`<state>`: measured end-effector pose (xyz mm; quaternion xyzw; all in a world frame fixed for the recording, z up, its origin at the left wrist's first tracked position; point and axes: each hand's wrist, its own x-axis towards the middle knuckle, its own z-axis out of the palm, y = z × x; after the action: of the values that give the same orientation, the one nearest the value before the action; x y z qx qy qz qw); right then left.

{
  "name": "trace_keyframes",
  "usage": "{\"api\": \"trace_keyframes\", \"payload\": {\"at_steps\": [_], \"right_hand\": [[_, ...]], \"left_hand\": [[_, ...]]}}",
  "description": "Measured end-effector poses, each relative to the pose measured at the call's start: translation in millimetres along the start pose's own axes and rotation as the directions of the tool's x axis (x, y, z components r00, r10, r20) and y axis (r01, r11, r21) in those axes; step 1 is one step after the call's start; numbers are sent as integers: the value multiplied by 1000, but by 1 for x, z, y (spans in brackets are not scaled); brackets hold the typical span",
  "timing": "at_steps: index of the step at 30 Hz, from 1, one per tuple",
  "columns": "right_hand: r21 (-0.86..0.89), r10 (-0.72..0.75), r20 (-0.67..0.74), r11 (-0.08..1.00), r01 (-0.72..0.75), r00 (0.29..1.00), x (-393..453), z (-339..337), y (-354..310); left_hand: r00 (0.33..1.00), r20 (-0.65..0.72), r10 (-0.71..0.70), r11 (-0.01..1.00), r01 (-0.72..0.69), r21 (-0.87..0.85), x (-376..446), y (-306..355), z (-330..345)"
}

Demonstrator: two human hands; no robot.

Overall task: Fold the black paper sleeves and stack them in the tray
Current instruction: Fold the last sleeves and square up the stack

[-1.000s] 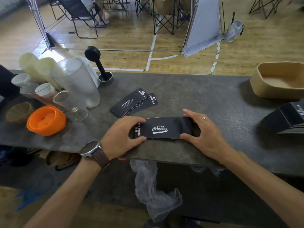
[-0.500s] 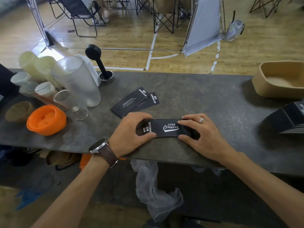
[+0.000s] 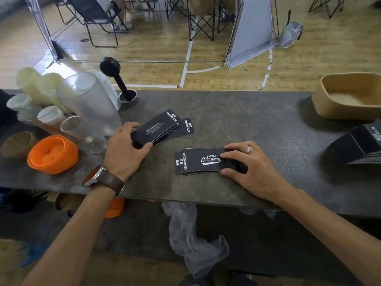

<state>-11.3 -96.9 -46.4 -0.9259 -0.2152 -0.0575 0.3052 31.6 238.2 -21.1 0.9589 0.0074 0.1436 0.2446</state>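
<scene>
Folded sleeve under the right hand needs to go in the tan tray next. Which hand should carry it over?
Right. The right hand already rests on the folded sleeve, and the tray sits far right. The left hand is busy gripping the flat sleeves on the opposite side.

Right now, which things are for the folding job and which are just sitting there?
For the job: folded sleeve under right hand; sleeves gripped by left hand; tray.
Just sitting: orange lid, plastic cups, tamper.

Two hands (image 3: 125, 150) (image 3: 250, 167), one tan tray (image 3: 329, 106), one orange lid (image 3: 52, 154).
</scene>
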Motion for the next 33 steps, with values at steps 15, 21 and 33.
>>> {"api": "trace_keyframes", "payload": {"at_steps": [15, 21, 33], "right_hand": [[10, 8, 2, 1000, -8, 1000, -1, 1, 1], [9, 7, 2, 1000, -7, 1000, -1, 2, 1], [8, 4, -2, 1000, -4, 1000, -1, 1, -1]], "left_hand": [[992, 126, -1, 1000, 1, 2, -6, -13, -6], [971, 164, -172, 962, 130, 242, 15, 2, 3], [910, 382, -163, 986, 133, 105, 39, 19, 3]]}}
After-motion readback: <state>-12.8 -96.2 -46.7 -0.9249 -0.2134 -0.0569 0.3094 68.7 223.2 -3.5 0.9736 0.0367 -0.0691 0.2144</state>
